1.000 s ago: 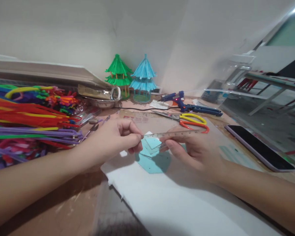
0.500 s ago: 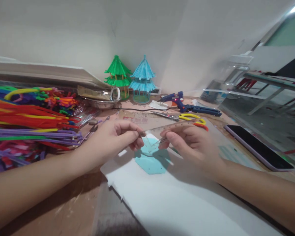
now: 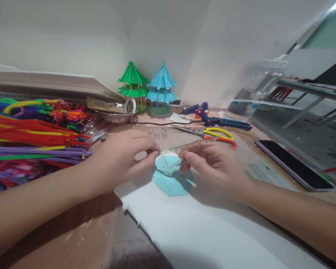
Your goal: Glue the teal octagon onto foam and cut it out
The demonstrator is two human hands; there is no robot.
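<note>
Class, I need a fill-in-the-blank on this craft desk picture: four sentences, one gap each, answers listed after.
1. Both hands hold a clear ruler above a light ____ paper hexagon.
2. The scissors have yellow and ____ handles.
3. Beside the green model hut stands a ____ one.
4. The phone lies to the person's ____.

Answers: blue; red; blue; right

A clear plastic ruler (image 3: 184, 148) lies tilted across a pale blue hexagonal cutout (image 3: 170, 179) on white foam board (image 3: 201, 231).
</note>
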